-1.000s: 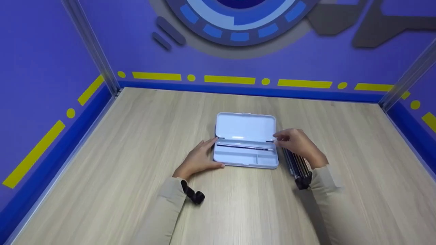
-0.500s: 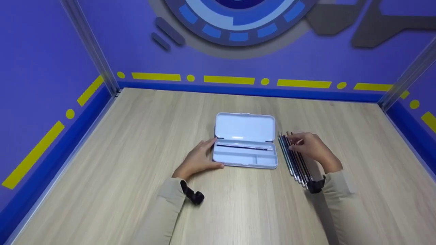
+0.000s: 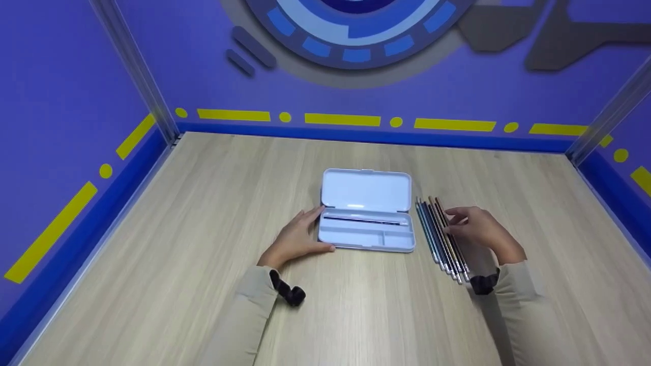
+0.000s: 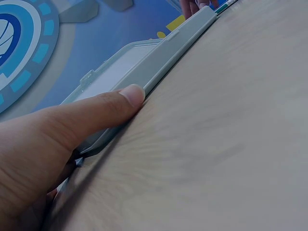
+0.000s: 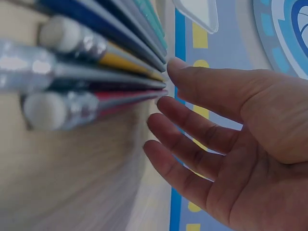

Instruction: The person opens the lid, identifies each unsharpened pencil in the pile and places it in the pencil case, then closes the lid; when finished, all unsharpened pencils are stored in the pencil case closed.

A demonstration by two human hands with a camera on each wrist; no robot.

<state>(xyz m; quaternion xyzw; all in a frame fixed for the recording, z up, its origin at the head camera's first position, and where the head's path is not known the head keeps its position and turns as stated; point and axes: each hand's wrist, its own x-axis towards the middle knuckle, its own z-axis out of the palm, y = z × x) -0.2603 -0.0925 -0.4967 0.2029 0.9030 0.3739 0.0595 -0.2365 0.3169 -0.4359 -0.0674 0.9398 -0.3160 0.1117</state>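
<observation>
A white pencil case (image 3: 351, 237) lies with its lid (image 3: 366, 189) raised; one dark pencil (image 3: 363, 220) rests in the long back compartment. My left hand (image 3: 297, 239) holds the case's left end, thumb (image 4: 132, 95) along the front edge and fingers toward the hinge. To the right of the case, several pencils (image 3: 438, 236) lie side by side, their white eraser ends toward me. My right hand (image 3: 480, 231) is at the right side of this row, thumb and fingers parted, fingertips right by the outermost pencil in the right wrist view.
The wood-grain table (image 3: 203, 203) meets a blue wall (image 3: 356, 101) with yellow marks at the back and similar panels at both sides. Black straps with small cameras sit at both wrists. Two smaller front compartments share the case's tray.
My right hand has moved right and toward me, from the case's hinge corner across the pencils to their right side, uncovering the row. The left hand and case stay put.
</observation>
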